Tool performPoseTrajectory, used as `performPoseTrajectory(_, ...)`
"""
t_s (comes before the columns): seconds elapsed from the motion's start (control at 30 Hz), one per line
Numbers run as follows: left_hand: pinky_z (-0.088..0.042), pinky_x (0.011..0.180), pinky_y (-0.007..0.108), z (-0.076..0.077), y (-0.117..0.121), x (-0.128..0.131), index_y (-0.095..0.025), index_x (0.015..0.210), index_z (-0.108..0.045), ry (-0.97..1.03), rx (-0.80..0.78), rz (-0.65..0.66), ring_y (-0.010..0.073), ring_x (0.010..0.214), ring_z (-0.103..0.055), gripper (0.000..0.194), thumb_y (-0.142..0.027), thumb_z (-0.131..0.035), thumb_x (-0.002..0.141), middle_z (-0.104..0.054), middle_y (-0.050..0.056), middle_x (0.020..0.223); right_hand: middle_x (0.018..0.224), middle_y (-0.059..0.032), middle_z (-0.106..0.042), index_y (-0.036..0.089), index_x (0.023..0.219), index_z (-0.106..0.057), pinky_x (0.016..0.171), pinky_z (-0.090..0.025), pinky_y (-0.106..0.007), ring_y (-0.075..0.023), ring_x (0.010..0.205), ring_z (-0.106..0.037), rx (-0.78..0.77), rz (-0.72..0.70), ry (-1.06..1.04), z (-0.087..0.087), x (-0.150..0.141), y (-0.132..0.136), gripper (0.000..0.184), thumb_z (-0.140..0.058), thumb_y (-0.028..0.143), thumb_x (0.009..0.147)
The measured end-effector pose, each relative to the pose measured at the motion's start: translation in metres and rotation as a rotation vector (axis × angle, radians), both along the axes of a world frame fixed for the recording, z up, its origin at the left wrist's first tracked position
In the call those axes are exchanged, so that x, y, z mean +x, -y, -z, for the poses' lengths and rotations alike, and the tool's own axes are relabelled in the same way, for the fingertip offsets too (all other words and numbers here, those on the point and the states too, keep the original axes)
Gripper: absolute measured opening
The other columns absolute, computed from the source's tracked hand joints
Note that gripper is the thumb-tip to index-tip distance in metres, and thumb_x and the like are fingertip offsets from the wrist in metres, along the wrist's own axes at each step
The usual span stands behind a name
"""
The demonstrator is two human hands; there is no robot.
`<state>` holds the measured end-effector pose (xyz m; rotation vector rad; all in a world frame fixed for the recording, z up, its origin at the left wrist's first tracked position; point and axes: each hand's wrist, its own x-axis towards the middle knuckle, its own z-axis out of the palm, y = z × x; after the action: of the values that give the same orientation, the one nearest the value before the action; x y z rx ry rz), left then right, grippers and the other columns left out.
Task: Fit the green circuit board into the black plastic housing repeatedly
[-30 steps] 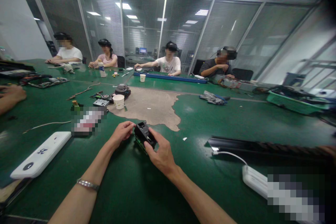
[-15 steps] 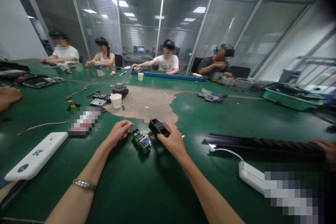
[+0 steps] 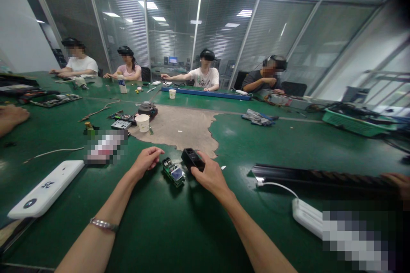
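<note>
In my right hand (image 3: 211, 175) is a black plastic housing (image 3: 192, 160) with square openings in its end, held tilted above the table. The thumb is on its near side. Just left of it a small green circuit board (image 3: 173, 173) with a little screen and metal connectors lies on the table. My left hand (image 3: 147, 162) is left of the board, apart from it, with fingers curled and pressed together. Whatever those fingers hold, if anything, is hidden.
A white power bank (image 3: 46, 187) lies at left and a paper cup (image 3: 142, 123) stands beyond my hands. At right are a long black metal strip (image 3: 288, 172), gloves (image 3: 259, 117) and a green basket (image 3: 355, 123). Several people sit across the green table.
The black housing has turned a little in my right hand, and its top face shows less. My left hand and the circuit board stay nearly as they were.
</note>
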<state>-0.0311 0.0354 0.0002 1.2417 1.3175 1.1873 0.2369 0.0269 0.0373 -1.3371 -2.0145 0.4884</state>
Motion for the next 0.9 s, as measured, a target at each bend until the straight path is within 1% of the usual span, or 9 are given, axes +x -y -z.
performPoseTrajectory(0.07, -0.017, 0.032, 0.014, -0.001, 0.000, 0.000, -0.016, 0.096, -0.063, 0.005, -0.006, 0.002, 0.0036, 0.035, -0.035, 0.037, -0.050, -0.059, 0.081, -0.049, -0.006, 0.058, 0.115, -0.0064, -0.067, 0.023, 0.127, -0.055, 0.092, -0.049, -0.038, -0.0246, 0.104, -0.063, 0.059, 0.007, -0.120, -0.004, -0.005, 0.003, 0.050, -0.060, 0.027, 0.078)
performPoseTrajectory(0.17, -0.017, 0.032, 0.014, -0.002, 0.001, 0.001, -0.017, 0.096, -0.063, -0.001, -0.012, 0.002, 0.0036, 0.036, -0.035, 0.037, -0.050, -0.059, 0.081, -0.048, -0.006, 0.058, 0.123, -0.0070, -0.063, 0.023, 0.130, -0.052, 0.095, -0.049, -0.038, -0.0232, 0.109, -0.061, 0.114, -0.051, -0.269, -0.009, -0.013, 0.011, 0.048, -0.059, 0.031, 0.083)
performPoseTrajectory(0.27, -0.018, 0.033, 0.015, -0.002, 0.002, 0.001, -0.017, 0.095, -0.063, -0.007, -0.002, 0.006, 0.0037, 0.036, -0.036, 0.037, -0.051, -0.059, 0.081, -0.048, -0.006, 0.058, 0.123, -0.0068, -0.063, 0.023, 0.130, -0.052, 0.093, -0.050, -0.039, -0.0226, 0.108, -0.062, 0.112, -0.135, -0.316, -0.009, -0.022, 0.019, 0.048, -0.059, 0.033, 0.084)
performPoseTrajectory(0.4, -0.018, 0.033, 0.015, -0.001, 0.002, 0.002, -0.017, 0.094, -0.062, 0.004, 0.016, 0.011, 0.0037, 0.036, -0.035, 0.037, -0.052, -0.059, 0.081, -0.049, -0.006, 0.057, 0.121, -0.0070, -0.064, 0.022, 0.130, -0.053, 0.095, -0.049, -0.040, -0.0228, 0.108, -0.061, 0.118, -0.200, -0.255, -0.004, -0.031, 0.027, 0.050, -0.061, 0.030, 0.082)
performPoseTrajectory(0.5, -0.019, 0.034, 0.015, -0.002, 0.002, 0.002, -0.017, 0.091, -0.062, 0.010, 0.018, 0.003, 0.0036, 0.035, -0.036, 0.036, -0.052, -0.059, 0.080, -0.049, -0.006, 0.057, 0.121, -0.0088, -0.063, 0.020, 0.129, -0.054, 0.098, -0.047, -0.040, -0.0236, 0.110, -0.060, 0.155, -0.196, -0.200, -0.002, -0.035, 0.030, 0.049, -0.061, 0.028, 0.081)
performPoseTrajectory(0.7, -0.019, 0.033, 0.015, -0.004, 0.003, 0.003, -0.017, 0.088, -0.061, 0.019, 0.007, -0.006, 0.0038, 0.035, -0.036, 0.038, -0.053, -0.061, 0.077, -0.050, -0.006, 0.056, 0.119, -0.0092, -0.063, 0.020, 0.129, -0.053, 0.097, -0.045, -0.041, -0.0247, 0.108, -0.058, 0.238, -0.189, -0.124, -0.006, -0.040, 0.041, 0.049, -0.060, 0.027, 0.081)
performPoseTrajectory(0.9, -0.021, 0.033, 0.015, -0.004, 0.003, 0.004, -0.016, 0.087, -0.061, 0.017, 0.015, -0.005, 0.0039, 0.035, -0.036, 0.038, -0.053, -0.061, 0.078, -0.049, -0.007, 0.055, 0.116, -0.0102, -0.062, 0.020, 0.130, -0.051, 0.094, -0.045, -0.042, -0.0260, 0.106, -0.055, 0.257, -0.195, -0.046, -0.004, -0.044, 0.048, 0.047, -0.056, 0.025, 0.083)
